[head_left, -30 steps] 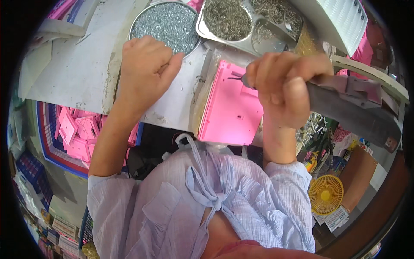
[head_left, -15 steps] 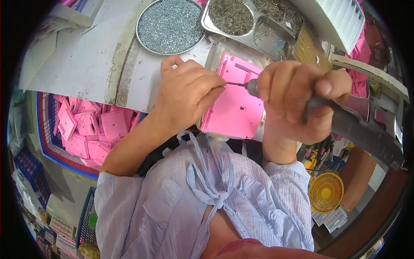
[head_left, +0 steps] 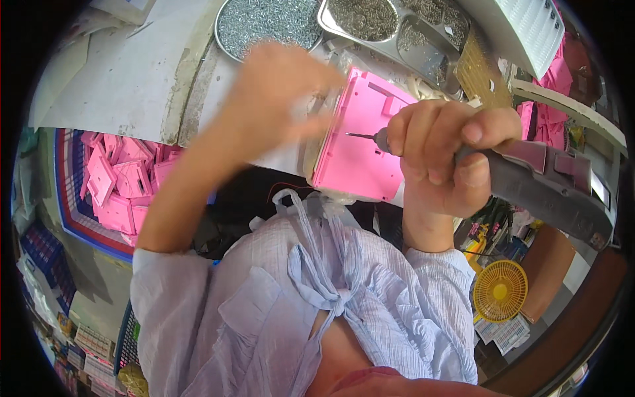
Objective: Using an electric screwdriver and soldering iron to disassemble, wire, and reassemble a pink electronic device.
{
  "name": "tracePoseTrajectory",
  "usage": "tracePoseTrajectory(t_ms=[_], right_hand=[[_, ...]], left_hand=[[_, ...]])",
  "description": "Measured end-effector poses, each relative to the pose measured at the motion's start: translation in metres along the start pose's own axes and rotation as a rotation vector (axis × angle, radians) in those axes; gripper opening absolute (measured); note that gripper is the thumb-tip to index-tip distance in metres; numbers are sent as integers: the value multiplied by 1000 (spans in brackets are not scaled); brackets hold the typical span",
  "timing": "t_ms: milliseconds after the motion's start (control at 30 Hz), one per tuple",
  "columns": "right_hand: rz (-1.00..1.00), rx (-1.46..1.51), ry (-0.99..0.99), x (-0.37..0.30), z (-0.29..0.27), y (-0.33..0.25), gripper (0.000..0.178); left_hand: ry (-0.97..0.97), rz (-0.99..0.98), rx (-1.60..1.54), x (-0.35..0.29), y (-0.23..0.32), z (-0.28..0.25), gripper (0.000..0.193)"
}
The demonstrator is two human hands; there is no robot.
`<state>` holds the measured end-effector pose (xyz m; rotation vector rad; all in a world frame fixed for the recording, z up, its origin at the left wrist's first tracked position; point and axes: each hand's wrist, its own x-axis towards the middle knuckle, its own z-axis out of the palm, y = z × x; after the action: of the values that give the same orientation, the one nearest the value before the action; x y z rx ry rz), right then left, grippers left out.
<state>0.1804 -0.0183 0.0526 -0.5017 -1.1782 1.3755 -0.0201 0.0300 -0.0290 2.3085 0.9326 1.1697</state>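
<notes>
The right hand (head_left: 442, 149) wraps its fingers around a grey power screwdriver (head_left: 552, 195), its bit (head_left: 359, 135) pointing left over the pink panel (head_left: 357, 165) on the counter (head_left: 126, 79); the left hand (head_left: 274, 89), blurred, is near the panel's left edge; whether its fingers pinch anything I cannot tell; beyond it small silver pieces (head_left: 268, 20) fill a round tray (head_left: 219, 44).

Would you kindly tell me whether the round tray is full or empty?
Not empty: silvery pieces cover the round tray out to its visible rim; their depth is unclear.
</notes>
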Motion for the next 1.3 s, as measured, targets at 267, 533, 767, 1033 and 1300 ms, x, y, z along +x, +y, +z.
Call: tracePoseTrajectory(t_ms=[267, 533, 767, 1033, 1300], right_hand=[[96, -112, -83, -24, 10, 12, 27], [97, -432, -246, -28, 18, 23, 24], [40, -230, -202, -17, 8, 2, 19], [-11, -171, -245, -15, 18, -17, 25], [-6, -159, -182, -29, 22, -12, 25]], left_hand=[[-32, -286, 416, 14, -34, -9, 10], [-67, -233, 587, 10, -44, 2, 6], [-208, -24, 13, -37, 34, -9, 11], [-52, -52, -218, -53, 54, 7, 20], [-137, 12, -159, -44, 60, -3, 36]])
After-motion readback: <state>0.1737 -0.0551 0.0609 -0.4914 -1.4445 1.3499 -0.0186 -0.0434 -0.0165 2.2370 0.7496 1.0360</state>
